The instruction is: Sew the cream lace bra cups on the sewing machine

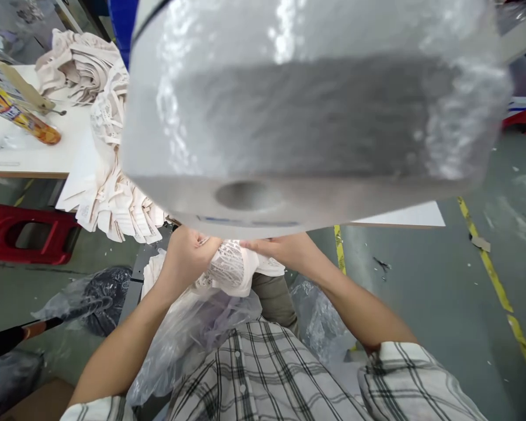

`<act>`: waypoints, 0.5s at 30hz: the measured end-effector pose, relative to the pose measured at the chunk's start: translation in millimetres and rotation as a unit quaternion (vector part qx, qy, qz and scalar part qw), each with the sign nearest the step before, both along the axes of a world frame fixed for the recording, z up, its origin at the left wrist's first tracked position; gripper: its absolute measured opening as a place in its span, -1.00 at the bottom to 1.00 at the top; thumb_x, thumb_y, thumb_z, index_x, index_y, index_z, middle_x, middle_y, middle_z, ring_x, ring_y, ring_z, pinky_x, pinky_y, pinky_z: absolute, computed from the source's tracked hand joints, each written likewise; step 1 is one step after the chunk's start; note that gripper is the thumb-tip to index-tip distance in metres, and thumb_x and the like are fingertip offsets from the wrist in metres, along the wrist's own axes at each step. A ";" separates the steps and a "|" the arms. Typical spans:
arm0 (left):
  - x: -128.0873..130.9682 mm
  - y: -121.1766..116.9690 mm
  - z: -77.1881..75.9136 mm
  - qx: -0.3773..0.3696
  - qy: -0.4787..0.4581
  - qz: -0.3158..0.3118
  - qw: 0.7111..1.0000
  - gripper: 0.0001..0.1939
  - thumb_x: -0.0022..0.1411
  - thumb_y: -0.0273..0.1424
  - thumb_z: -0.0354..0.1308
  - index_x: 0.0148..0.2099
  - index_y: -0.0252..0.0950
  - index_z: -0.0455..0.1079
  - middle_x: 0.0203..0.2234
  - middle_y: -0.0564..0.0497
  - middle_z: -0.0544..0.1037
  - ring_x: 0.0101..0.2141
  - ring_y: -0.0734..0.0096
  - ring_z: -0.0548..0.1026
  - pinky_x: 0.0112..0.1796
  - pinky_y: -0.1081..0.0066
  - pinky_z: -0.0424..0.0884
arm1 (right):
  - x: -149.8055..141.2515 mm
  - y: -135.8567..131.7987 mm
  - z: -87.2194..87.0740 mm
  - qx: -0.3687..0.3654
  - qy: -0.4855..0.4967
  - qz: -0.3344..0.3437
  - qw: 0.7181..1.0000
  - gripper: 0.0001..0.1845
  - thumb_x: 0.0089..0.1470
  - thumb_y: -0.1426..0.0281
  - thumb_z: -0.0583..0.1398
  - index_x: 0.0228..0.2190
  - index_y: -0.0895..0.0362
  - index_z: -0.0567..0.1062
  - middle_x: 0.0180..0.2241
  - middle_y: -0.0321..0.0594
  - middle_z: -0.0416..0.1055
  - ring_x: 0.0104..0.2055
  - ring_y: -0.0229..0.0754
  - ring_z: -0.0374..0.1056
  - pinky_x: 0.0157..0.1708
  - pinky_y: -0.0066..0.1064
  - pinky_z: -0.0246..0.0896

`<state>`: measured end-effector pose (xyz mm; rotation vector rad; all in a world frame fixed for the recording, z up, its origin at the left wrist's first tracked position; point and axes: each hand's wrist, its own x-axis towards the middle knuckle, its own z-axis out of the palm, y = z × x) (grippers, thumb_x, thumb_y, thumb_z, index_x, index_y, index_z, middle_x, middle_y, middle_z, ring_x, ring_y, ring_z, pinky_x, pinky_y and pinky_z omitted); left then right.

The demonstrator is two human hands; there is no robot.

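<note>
A plastic-wrapped grey machine [298, 117] looms across the top and center of the frame, above a person in a plaid shirt [263, 374] at bottom center. Just below its edge, the left hand [190, 257] pinches a white lace piece [230, 269] at center, fingers closed on its left side, while the right hand [289, 248] meets its upper right, thumb extended along the fabric; its other fingertips cannot be made out. Clear plastic [188, 339] spreads beneath the lace. At left, pale fabric pieces [118, 204] hang off a white table [21, 158], near a red stool [65, 234]. A yellow-and-orange packet [24, 117] lies on the tabletop, with bundled fabric [87, 67] beyond, upper left.
</note>
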<state>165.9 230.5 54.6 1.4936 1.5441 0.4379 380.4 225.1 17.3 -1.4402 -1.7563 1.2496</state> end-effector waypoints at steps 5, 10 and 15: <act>-2.9 -3.3 -0.2 -0.027 -0.015 -0.001 1.000 -0.46 0.17 -0.26 0.14 -0.67 -0.23 -0.11 -0.76 0.13 -0.06 -0.68 0.58 -0.07 -0.65 0.44 -0.11 | 1.4 -3.8 -3.9 -0.027 0.012 -0.003 1.000 -0.56 0.13 0.05 0.26 -0.57 0.13 0.50 -0.61 -0.30 0.37 -0.48 -0.22 0.29 -0.49 -0.43 0.12; -1.0 3.2 -8.6 0.087 0.003 0.030 0.996 -0.63 0.09 -0.35 0.15 -0.63 -0.21 0.05 -0.77 0.13 -0.01 -0.64 0.52 0.05 -0.62 0.43 -0.04 | -0.4 4.3 -11.2 -0.003 0.023 -0.040 0.999 -0.58 0.08 0.03 0.29 -0.55 0.11 0.52 -0.59 -0.30 0.36 -0.42 -0.17 0.34 -0.44 -0.40 0.19; -1.5 9.9 -16.1 0.145 0.004 0.025 0.989 -0.83 0.05 -0.41 0.17 -0.51 -0.21 0.23 -0.71 0.10 0.21 -0.55 0.41 0.25 -0.52 0.41 0.17 | 0.5 9.7 -15.9 0.003 0.033 -0.028 0.999 -0.54 0.06 -0.01 0.29 -0.58 0.11 0.47 -0.61 -0.32 0.28 -0.45 -0.21 0.27 -0.47 -0.40 0.13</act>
